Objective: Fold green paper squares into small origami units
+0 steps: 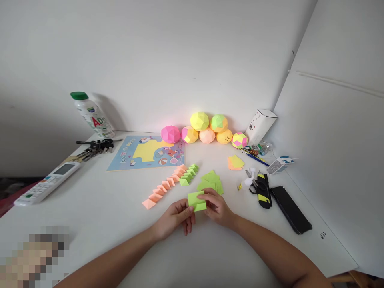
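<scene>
Green folded paper (197, 201) sits pinched between our left hand (175, 218) and right hand (217, 208), fingers closed on its two ends. Just beyond our fingertips we see loose green sheets (211, 182) and a row of folded pieces (172, 182); farther off, paper balls (207, 129).

pixelated patch (39, 256) covering the bottom-left corner, both forearms chopped off by the bottom edge, folded green paper (197, 201) partly tucked behind the fingers, bottle (92, 115) label too small to read, surface (90, 208) cut off lower right
</scene>
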